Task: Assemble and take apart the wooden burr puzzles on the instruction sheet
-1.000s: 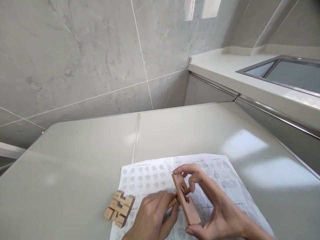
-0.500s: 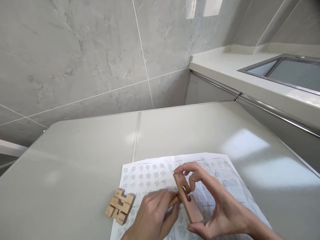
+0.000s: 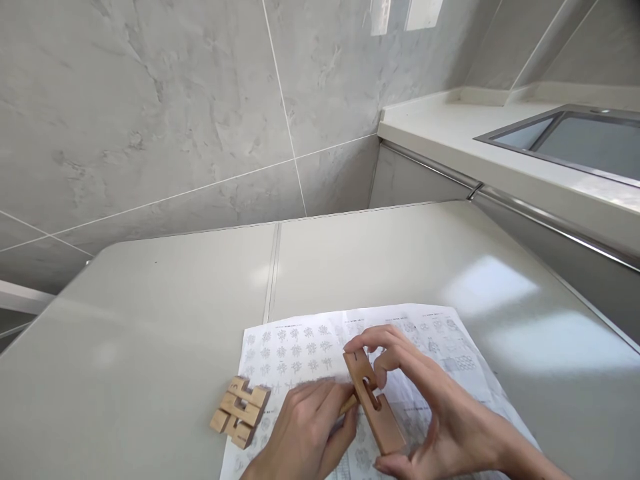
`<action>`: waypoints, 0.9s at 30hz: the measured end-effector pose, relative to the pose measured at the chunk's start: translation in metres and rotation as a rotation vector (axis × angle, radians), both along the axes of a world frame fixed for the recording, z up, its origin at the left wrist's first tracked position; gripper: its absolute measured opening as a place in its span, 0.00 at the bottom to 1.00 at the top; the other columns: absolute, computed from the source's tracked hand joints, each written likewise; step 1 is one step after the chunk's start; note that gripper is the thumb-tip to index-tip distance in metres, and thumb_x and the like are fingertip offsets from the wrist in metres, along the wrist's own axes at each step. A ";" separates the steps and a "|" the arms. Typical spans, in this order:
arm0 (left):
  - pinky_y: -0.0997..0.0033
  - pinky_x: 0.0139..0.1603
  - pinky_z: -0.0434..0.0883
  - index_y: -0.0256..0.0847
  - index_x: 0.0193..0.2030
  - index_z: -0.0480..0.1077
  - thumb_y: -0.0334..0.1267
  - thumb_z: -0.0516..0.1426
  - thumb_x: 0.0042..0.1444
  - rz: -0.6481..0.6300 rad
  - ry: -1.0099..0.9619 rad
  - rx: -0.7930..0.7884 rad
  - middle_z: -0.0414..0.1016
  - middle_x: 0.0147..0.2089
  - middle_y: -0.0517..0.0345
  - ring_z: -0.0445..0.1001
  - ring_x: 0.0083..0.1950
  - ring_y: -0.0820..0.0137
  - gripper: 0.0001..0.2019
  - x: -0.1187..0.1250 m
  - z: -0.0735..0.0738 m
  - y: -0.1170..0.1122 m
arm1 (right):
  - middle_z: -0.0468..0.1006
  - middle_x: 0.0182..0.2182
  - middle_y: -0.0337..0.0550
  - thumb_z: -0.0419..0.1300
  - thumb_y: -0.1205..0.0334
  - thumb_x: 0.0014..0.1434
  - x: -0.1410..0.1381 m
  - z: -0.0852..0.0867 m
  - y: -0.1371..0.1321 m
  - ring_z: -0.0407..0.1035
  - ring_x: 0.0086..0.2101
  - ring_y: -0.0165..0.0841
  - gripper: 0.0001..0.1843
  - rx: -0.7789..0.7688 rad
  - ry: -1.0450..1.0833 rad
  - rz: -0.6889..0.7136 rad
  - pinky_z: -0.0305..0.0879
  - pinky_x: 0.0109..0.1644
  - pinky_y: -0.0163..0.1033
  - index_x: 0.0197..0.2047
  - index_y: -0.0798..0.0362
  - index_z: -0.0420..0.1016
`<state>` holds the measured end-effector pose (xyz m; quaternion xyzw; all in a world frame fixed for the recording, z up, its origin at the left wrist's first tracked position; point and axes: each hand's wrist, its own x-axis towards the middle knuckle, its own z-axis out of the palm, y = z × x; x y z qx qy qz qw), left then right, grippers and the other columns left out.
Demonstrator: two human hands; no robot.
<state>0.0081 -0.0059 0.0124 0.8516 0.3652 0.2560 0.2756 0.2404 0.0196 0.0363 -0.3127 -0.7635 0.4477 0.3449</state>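
Note:
My right hand (image 3: 430, 400) grips a flat wooden puzzle piece (image 3: 375, 403) by its two ends, thumb at the near end and a fingertip at the far end. The piece has a slot with rounded cutouts and a dark mark near its top. My left hand (image 3: 310, 420) is closed around a second, narrower wooden piece (image 3: 349, 405), which meets the left side of the slotted one; its far end is hidden. Both hands are over a printed sheet (image 3: 295, 347). Left of them lies a cluster of notched wooden pieces (image 3: 241, 412), partly on the sheet's edge.
The pale table (image 3: 150, 333) has a seam (image 3: 273, 273) running away from me. A grey tiled wall (image 3: 190, 100) stands behind it. To the right is a white counter (image 3: 430, 130) with a sink (image 3: 580, 140).
The slotted piece in my right hand has tilted slightly and its face is turned a little differently. My left hand has barely moved. The cluster on the table stays put.

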 end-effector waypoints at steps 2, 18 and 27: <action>0.72 0.29 0.65 0.41 0.46 0.66 0.25 0.53 0.69 0.001 0.003 0.003 0.74 0.33 0.59 0.73 0.30 0.69 0.07 0.000 -0.001 0.000 | 0.68 0.60 0.45 0.74 0.68 0.42 0.000 0.001 -0.001 0.65 0.57 0.48 0.36 0.030 -0.023 0.007 0.68 0.57 0.49 0.48 0.42 0.58; 0.73 0.28 0.62 0.43 0.44 0.63 0.25 0.53 0.70 0.010 0.003 -0.001 0.74 0.34 0.61 0.73 0.30 0.70 0.07 0.000 -0.002 0.001 | 0.69 0.60 0.47 0.74 0.68 0.47 0.003 0.009 0.000 0.69 0.56 0.43 0.34 0.085 -0.034 0.017 0.72 0.54 0.44 0.49 0.43 0.59; 0.73 0.29 0.66 0.43 0.47 0.66 0.27 0.53 0.70 0.022 -0.016 -0.056 0.77 0.36 0.59 0.75 0.31 0.70 0.06 0.001 0.001 0.002 | 0.70 0.62 0.50 0.75 0.66 0.49 0.006 0.009 0.000 0.66 0.61 0.47 0.32 0.155 -0.112 0.030 0.70 0.59 0.49 0.52 0.45 0.62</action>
